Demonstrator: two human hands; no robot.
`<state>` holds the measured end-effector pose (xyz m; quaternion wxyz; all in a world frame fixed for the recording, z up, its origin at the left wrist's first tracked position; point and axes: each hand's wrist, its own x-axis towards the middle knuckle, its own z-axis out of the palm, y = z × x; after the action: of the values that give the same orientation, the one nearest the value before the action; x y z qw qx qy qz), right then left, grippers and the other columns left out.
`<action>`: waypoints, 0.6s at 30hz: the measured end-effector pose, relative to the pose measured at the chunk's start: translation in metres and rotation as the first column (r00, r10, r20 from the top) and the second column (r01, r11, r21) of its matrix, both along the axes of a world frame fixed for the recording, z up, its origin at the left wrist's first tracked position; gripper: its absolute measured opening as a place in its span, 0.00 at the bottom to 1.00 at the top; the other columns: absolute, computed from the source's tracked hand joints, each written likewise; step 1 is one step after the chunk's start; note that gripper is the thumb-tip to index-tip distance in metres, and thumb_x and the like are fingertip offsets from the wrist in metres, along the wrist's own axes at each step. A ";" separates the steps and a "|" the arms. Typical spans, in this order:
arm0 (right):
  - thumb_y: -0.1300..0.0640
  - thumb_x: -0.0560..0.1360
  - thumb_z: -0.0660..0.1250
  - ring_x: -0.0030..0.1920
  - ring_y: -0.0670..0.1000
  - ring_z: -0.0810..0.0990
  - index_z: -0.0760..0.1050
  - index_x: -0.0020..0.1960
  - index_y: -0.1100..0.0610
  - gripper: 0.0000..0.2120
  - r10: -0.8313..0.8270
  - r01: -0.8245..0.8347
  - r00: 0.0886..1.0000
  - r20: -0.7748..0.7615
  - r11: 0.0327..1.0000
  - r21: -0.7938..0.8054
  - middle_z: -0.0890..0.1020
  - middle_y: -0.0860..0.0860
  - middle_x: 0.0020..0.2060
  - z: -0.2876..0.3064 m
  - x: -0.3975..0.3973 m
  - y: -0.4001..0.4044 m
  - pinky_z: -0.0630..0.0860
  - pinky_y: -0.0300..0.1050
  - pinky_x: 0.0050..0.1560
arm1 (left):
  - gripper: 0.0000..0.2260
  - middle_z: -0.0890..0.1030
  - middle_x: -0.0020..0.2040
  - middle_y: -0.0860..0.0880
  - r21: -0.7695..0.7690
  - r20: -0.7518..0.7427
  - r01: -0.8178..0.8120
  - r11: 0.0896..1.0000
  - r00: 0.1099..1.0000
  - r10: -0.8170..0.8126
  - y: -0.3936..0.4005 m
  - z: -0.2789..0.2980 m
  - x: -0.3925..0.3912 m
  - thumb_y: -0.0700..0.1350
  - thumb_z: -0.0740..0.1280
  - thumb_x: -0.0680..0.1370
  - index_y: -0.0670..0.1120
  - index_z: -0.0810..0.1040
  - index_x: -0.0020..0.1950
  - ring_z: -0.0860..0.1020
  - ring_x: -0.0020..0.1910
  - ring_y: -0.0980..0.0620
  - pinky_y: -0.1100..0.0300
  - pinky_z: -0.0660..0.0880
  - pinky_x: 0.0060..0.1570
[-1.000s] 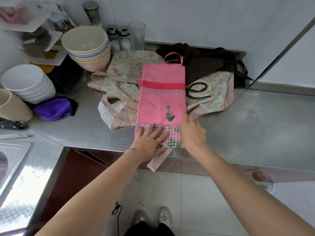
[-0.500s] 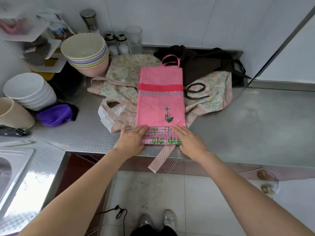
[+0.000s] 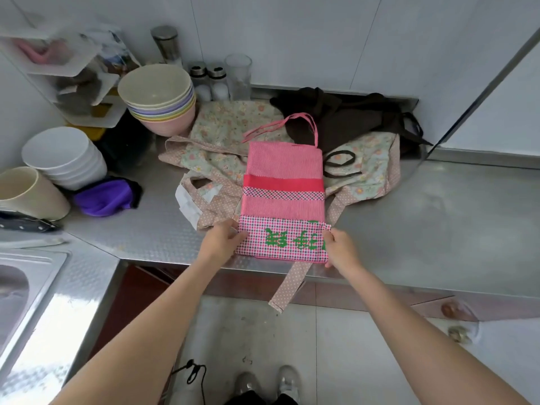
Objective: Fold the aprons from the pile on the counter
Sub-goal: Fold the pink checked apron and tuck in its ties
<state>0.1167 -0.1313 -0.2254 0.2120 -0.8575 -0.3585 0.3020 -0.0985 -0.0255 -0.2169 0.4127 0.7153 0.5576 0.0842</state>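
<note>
A pink apron (image 3: 283,182), folded into a long narrow strip, lies on the steel counter (image 3: 438,229) over a floral apron (image 3: 228,133). Its checked hem with green print is turned up and back over the strip at the counter's front edge. My left hand (image 3: 222,241) pinches the left corner of that turned-up hem. My right hand (image 3: 339,247) pinches the right corner. A dark brown apron (image 3: 350,118) is bunched behind, against the wall. The pink neck loop (image 3: 304,124) lies over the brown one.
Stacked pastel bowls (image 3: 160,97), white bowls (image 3: 64,156), a beige cup (image 3: 26,191) and a purple cloth (image 3: 105,197) stand at the left. Shakers and a glass (image 3: 238,74) line the wall. A sink (image 3: 23,287) is at lower left. A dotted strap (image 3: 292,285) hangs over the edge.
Both hands went from pressing flat on the apron's lower end to pinching its corners and turning the checked hem up and back, which covers the flower motif.
</note>
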 end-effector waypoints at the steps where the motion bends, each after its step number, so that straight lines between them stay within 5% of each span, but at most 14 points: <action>1: 0.55 0.82 0.49 0.34 0.58 0.81 0.74 0.48 0.61 0.17 0.014 -0.012 0.996 0.086 1.000 -0.019 0.82 0.59 0.43 -0.001 -0.003 0.001 0.77 0.50 0.38 | 0.09 0.83 0.47 0.41 0.010 -0.029 -0.011 1.000 1.000 0.011 -0.002 -0.003 0.001 0.47 0.65 0.78 0.42 0.73 0.51 0.79 0.38 0.44 0.55 0.74 0.39; 5: 0.57 0.82 0.49 0.49 0.61 0.80 0.74 0.51 0.61 0.16 0.052 -0.028 0.942 0.331 0.997 -0.079 0.81 0.59 0.48 0.001 -0.013 0.008 0.74 0.49 0.46 | 0.13 0.82 0.49 0.41 0.060 -0.053 -0.049 0.997 0.997 0.052 -0.006 -0.011 0.003 0.48 0.65 0.78 0.40 0.74 0.56 0.80 0.47 0.42 0.52 0.76 0.44; 13: 0.64 0.80 0.49 0.48 0.59 0.80 0.73 0.53 0.63 0.14 0.112 -0.047 0.912 0.396 0.984 -0.172 0.80 0.59 0.48 -0.006 -0.019 0.016 0.78 0.52 0.47 | 0.12 0.80 0.48 0.41 0.266 -0.157 -0.102 0.958 0.976 0.148 -0.013 -0.012 0.009 0.48 0.63 0.78 0.40 0.69 0.54 0.78 0.44 0.41 0.54 0.70 0.38; 16: 0.65 0.80 0.49 0.50 0.59 0.80 0.74 0.54 0.64 0.15 0.127 -0.047 0.912 0.390 0.977 -0.208 0.80 0.59 0.50 -0.004 -0.019 0.020 0.76 0.50 0.47 | 0.18 0.77 0.52 0.42 0.638 -0.261 0.234 0.734 0.962 -0.080 -0.020 -0.011 0.018 0.54 0.60 0.77 0.41 0.72 0.59 0.76 0.49 0.42 0.51 0.74 0.46; 18: 0.65 0.80 0.49 0.50 0.59 0.79 0.75 0.55 0.64 0.15 0.097 -0.017 0.929 0.358 0.975 -0.220 0.80 0.59 0.51 -0.002 -0.016 0.024 0.76 0.50 0.47 | 0.27 0.72 0.64 0.42 0.557 -0.440 0.569 0.605 0.820 -0.366 -0.022 -0.013 0.023 0.61 0.50 0.76 0.47 0.69 0.68 0.72 0.62 0.42 0.46 0.71 0.59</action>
<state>0.1003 -0.1075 -0.2271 0.0395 -0.9057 -0.3821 0.1794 -0.0753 -0.0476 -0.2300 0.0528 0.9394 0.3328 0.0631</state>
